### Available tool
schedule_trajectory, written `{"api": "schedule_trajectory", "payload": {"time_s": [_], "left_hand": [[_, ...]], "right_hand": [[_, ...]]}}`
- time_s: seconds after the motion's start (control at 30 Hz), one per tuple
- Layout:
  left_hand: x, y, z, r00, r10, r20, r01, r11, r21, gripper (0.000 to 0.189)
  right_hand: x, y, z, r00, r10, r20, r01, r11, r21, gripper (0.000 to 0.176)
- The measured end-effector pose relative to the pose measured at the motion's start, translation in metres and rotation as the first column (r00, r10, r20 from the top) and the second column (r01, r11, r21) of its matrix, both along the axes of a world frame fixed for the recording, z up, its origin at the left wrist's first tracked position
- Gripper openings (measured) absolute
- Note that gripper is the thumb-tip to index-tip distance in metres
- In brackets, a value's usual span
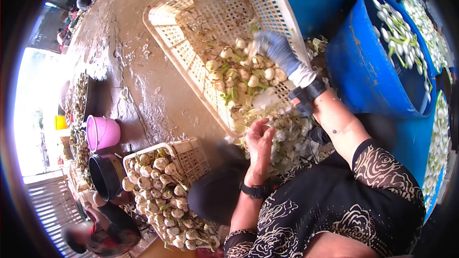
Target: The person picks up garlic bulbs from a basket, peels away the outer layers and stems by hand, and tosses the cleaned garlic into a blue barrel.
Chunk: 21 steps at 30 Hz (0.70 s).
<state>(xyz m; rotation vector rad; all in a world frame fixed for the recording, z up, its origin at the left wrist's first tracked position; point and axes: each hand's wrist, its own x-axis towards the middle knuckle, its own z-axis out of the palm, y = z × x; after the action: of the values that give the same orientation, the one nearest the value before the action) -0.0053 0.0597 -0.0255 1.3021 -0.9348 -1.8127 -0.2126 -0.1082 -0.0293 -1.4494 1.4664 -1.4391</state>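
My right hand (274, 50), in a grey-blue glove, reaches into a large cream plastic crate (160, 31). Motion smears its fingers, so whether they grip anything cannot be made out. Just below and beside it lies a heap of pale round bulbs (244, 74), some with short green stems, resembling garlic or onions. Bare and with loosely bent fingers apart, my left hand (260, 141) is near the crate's lower end. I see nothing held in it. Whitish peelings (294, 131) are piled beside that hand.
A smaller crate (193, 155) full of unpeeled bulbs (165, 193) stands at lower left. Blue tubs (354, 62) with white, green-stemmed bulbs (401, 33) stand at right. A pink bucket (104, 133) and black bucket (104, 177) are on the wet floor (129, 67). Another person (107, 231) is at lower left.
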Motion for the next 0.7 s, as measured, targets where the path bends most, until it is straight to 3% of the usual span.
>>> {"api": "schedule_trajectory", "payload": {"time_s": [0.03,0.07,0.1,0.17,0.2,0.27,0.3,0.37,0.4,0.47,0.5,0.57,0.63,0.67,0.7], "left_hand": [[0.0,-0.001,-0.009,1.0,-0.009,-0.022,0.009,1.0,-0.011,0.028],[-0.002,-0.001,-0.008,1.0,-0.03,0.01,0.03,0.998,-0.053,0.031],[-0.003,-0.001,-0.006,0.998,-0.04,0.05,0.045,0.994,-0.104,0.033],[-0.001,0.0,-0.025,0.984,-0.107,0.141,0.131,0.977,-0.17,0.036],[-0.001,0.002,-0.03,0.98,-0.066,0.19,0.103,0.976,-0.19,0.037],[0.004,-0.003,-0.029,0.976,-0.071,0.207,0.118,0.968,-0.223,0.039],[0.005,-0.007,-0.022,0.964,-0.102,0.247,0.132,0.985,-0.109,0.04],[0.007,-0.01,-0.029,0.932,-0.081,0.353,0.16,0.967,-0.2,0.037],[0.006,-0.011,-0.032,0.932,-0.071,0.355,0.154,0.965,-0.211,0.037],[0.004,-0.008,-0.037,0.999,0.032,0.034,-0.029,0.996,-0.083,0.04],[0.004,-0.01,-0.029,0.999,0.035,0.032,-0.032,0.996,-0.088,0.04],[0.004,-0.013,-0.012,0.979,0.202,-0.023,-0.204,0.976,-0.075,0.045],[0.007,-0.017,-0.011,0.945,0.317,-0.079,-0.325,0.939,-0.112,0.052],[0.01,-0.021,0.0,0.925,0.363,-0.11,-0.371,0.927,-0.063,0.054],[0.016,-0.025,-0.004,0.925,0.342,-0.163,-0.358,0.931,-0.078,0.053]], "right_hand": [[0.006,-0.009,-0.037,0.876,0.032,-0.48,0.026,0.993,0.114,0.037],[0.02,-0.007,-0.075,0.849,0.178,-0.498,0.033,0.923,0.384,0.04],[0.03,-0.004,-0.099,0.72,0.308,-0.621,0.016,0.888,0.459,0.047],[0.045,-0.005,-0.16,0.59,0.48,-0.649,0.014,0.798,0.603,0.056],[0.051,-0.008,-0.173,0.548,0.568,-0.614,-0.03,0.747,0.664,0.059],[0.065,-0.003,-0.18,0.553,0.485,-0.677,0.136,0.75,0.648,0.057],[0.065,-0.002,-0.173,0.583,0.459,-0.671,0.143,0.755,0.641,0.055],[0.056,-0.004,-0.183,0.696,0.394,-0.6,0.107,0.769,0.63,0.05],[0.051,-0.005,-0.182,0.695,0.392,-0.603,0.101,0.777,0.621,0.05],[0.042,-0.001,-0.178,0.907,0.397,-0.142,-0.221,0.734,0.642,0.049],[0.045,0.004,-0.16,0.905,0.4,-0.146,-0.223,0.736,0.639,0.049],[0.056,0.028,-0.115,0.869,0.436,0.234,-0.484,0.846,0.222,0.045],[0.075,0.052,-0.057,0.862,0.457,0.222,-0.473,0.881,0.022,0.041],[0.081,0.064,-0.046,0.747,0.487,0.452,-0.547,0.837,0.001,0.04],[0.084,0.076,-0.022,0.839,0.517,0.172,-0.52,0.854,-0.032,0.039]]}}
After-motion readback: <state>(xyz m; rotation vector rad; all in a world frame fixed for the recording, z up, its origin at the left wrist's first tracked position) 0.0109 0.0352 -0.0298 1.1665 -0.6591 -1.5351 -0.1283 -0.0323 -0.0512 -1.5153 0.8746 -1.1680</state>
